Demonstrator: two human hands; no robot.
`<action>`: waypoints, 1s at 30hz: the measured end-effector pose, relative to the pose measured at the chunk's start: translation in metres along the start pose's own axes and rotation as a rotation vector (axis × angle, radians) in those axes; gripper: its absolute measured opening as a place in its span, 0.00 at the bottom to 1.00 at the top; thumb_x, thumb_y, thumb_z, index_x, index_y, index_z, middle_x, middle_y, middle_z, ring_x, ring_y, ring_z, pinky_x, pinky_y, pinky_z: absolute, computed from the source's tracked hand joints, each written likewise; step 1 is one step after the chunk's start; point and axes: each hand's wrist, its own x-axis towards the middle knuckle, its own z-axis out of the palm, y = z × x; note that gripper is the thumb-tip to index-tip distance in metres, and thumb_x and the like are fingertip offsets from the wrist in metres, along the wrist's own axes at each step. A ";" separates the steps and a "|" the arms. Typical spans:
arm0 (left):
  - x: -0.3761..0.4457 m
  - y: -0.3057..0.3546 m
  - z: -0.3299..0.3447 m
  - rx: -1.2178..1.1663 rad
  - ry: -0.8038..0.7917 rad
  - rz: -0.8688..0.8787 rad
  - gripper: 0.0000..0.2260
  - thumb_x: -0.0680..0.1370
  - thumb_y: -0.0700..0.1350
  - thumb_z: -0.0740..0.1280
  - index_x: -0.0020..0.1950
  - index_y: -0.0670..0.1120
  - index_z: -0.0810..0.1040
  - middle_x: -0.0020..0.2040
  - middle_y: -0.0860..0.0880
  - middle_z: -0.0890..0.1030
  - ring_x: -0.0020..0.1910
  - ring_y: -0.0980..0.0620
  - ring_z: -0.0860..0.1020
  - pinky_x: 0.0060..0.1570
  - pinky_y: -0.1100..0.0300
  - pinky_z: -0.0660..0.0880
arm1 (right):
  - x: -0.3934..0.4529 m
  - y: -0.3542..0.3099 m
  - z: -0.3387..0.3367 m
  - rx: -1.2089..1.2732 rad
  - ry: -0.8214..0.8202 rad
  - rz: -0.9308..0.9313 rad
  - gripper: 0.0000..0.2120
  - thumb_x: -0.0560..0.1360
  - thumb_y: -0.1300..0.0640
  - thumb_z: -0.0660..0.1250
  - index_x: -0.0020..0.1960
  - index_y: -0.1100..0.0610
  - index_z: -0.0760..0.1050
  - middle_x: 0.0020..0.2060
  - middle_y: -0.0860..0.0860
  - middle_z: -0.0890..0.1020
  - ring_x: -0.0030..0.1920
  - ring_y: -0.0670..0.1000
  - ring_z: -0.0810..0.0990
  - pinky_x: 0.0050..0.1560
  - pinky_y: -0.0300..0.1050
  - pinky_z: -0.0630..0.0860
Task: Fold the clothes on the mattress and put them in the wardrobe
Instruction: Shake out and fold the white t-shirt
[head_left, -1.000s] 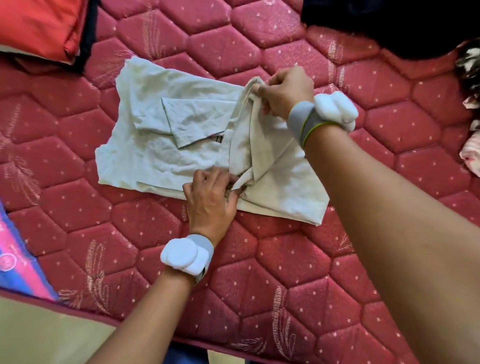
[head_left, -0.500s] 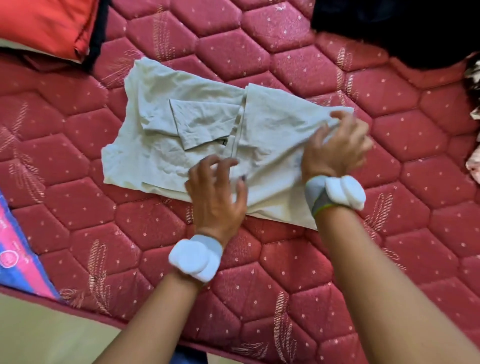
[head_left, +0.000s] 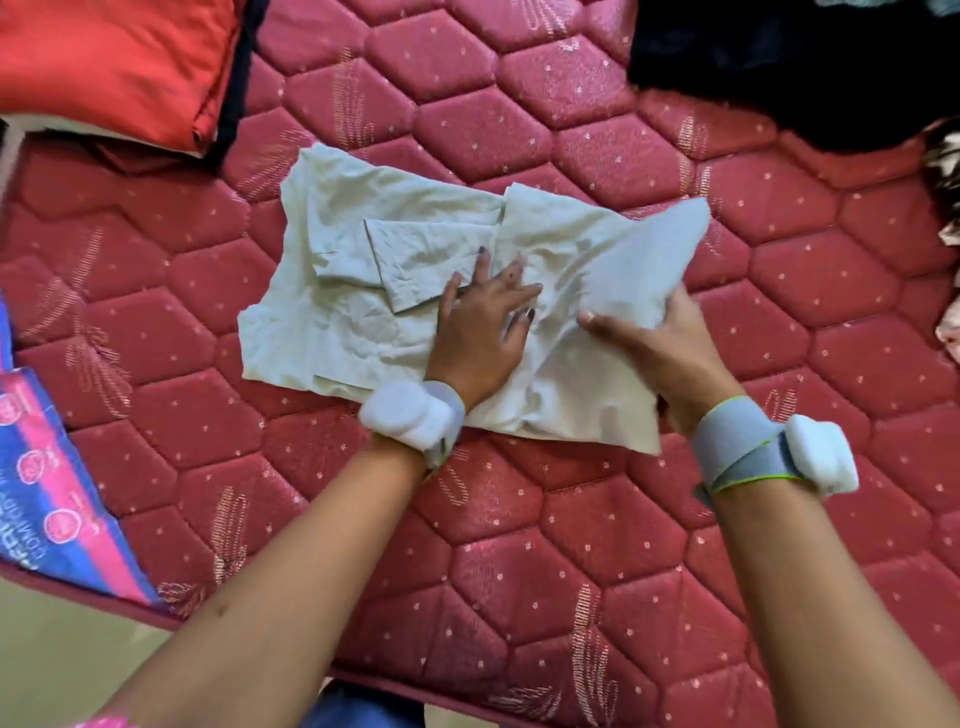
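On mattress (head_left: 519, 545) | left hand (head_left: 478, 332) flat on shirt (head_left: 363, 291); right hand (head_left: 670, 353) grip holding flap

Single head-worn camera, close range, looks steeply down on the mattress (head_left: 519, 571); its near edge runs along six o'clock.

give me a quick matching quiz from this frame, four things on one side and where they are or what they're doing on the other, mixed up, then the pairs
Things:
1. left hand
2. right hand
3. red cushion
4. dark clothes

States or places:
A. top right of the mattress
B. lifting the right end of the pale shirt
C. top left corner
D. pressing flat on the shirt's middle

Pairs: 1-D, 2-B, 3-C, 4-A
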 end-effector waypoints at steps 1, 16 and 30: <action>0.001 0.007 -0.021 -0.398 0.012 -0.129 0.17 0.77 0.49 0.62 0.62 0.43 0.78 0.62 0.46 0.79 0.66 0.48 0.74 0.66 0.53 0.67 | -0.001 -0.010 0.017 0.009 -0.037 -0.051 0.29 0.68 0.71 0.72 0.66 0.63 0.66 0.55 0.57 0.80 0.51 0.48 0.81 0.53 0.44 0.80; -0.002 -0.148 -0.142 -1.123 -0.204 -0.709 0.19 0.79 0.42 0.64 0.68 0.39 0.71 0.56 0.41 0.80 0.47 0.47 0.82 0.48 0.51 0.80 | 0.017 0.014 0.155 -0.519 0.294 -0.094 0.15 0.73 0.60 0.63 0.60 0.55 0.73 0.47 0.55 0.80 0.50 0.57 0.77 0.54 0.47 0.69; -0.025 -0.114 -0.087 0.346 -0.017 -0.108 0.32 0.75 0.64 0.44 0.78 0.56 0.49 0.79 0.48 0.50 0.77 0.43 0.51 0.71 0.39 0.54 | 0.029 0.019 0.168 0.098 -0.059 0.312 0.28 0.63 0.57 0.78 0.60 0.61 0.74 0.48 0.57 0.84 0.46 0.57 0.84 0.51 0.55 0.80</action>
